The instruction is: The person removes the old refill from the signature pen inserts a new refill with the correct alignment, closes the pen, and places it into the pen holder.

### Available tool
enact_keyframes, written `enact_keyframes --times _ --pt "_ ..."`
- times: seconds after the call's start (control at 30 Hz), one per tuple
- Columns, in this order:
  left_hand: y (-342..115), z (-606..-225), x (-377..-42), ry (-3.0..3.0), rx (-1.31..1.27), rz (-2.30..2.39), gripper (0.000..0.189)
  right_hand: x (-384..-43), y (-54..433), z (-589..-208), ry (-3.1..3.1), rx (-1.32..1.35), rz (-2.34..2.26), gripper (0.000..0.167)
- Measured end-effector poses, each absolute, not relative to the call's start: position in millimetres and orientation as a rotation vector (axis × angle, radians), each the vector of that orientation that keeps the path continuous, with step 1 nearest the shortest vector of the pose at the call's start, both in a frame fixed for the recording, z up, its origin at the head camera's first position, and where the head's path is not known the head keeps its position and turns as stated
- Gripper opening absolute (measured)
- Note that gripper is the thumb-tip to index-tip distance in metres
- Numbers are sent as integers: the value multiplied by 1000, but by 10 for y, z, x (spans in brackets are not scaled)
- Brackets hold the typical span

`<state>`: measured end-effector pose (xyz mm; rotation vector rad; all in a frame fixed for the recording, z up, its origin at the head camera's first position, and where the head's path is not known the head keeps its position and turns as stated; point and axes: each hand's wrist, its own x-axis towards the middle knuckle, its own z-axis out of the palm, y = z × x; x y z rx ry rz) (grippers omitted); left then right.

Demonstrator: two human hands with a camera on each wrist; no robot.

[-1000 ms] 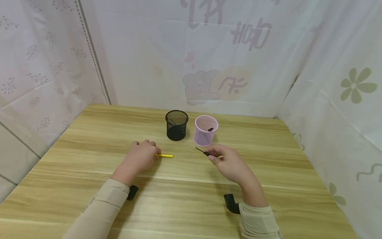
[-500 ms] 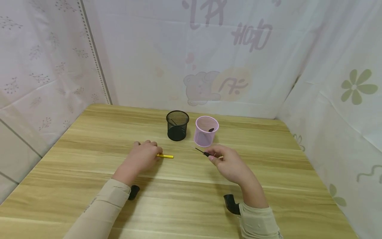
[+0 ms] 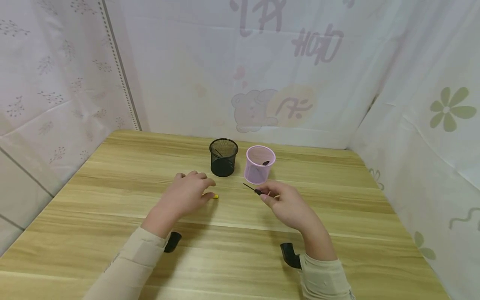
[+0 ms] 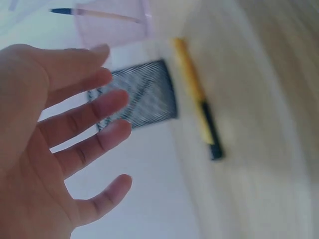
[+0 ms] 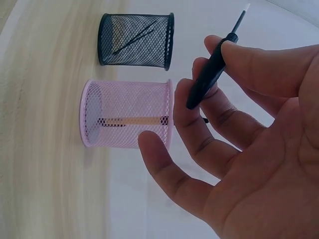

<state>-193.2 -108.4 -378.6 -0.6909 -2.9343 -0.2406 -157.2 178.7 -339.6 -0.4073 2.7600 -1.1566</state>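
My left hand [image 3: 189, 192] hovers with spread fingers over a yellow pen-like stick [image 3: 215, 196], mostly hidden beneath it in the head view. In the left wrist view, that stick lies on the table with a black part at one end, apart from the fingers. Between the thumb and fingers of my right hand [image 3: 286, 204] is a small black screwdriver [image 5: 212, 72], its thin shaft pointing away from the palm. A pink mesh cup [image 3: 256, 173] stands just beyond the right hand, holding a tan stick [image 5: 142, 121] with dark ends. To its left is a black mesh cup [image 3: 222, 166].
Thin dark sticks [image 5: 137, 40] lean inside the black cup. The cups stand toward the back of the wood-grain table [image 3: 232, 258]. Pale printed curtains [image 3: 180, 75] hang behind and at both sides. A curved black piece [image 3: 289, 255] shows beside the right cuff, another by the left.
My left hand has let go of the yellow stick; its fingers have spread and it has shifted slightly right. The right hand stays nearly still with the screwdriver.
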Motion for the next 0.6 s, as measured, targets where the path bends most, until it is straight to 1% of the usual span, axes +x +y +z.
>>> enact_keyframes --times 0.13,0.23,0.3,0.43,0.6 --pt "-946 -3597 -1814 -2852 -708 -335 45 -1569 1770 -3368 2758 -410 -1147 23" --pt "-835 -3485 -1719 -2738 -763 -370 49 -1566 1750 -3352 2751 -426 -1150 21" --pt "-758 -3443 -1666 -2655 -822 -353 45 -1565 1736 -3343 2747 -446 -1152 20" --pt "-618 -3421 -1595 -2539 -919 -277 31 -1567 1707 -3335 2746 -485 -1140 19" --pt "-503 -3445 -1558 -2507 -929 -195 16 -1566 1674 -3336 2762 -525 -1112 16"
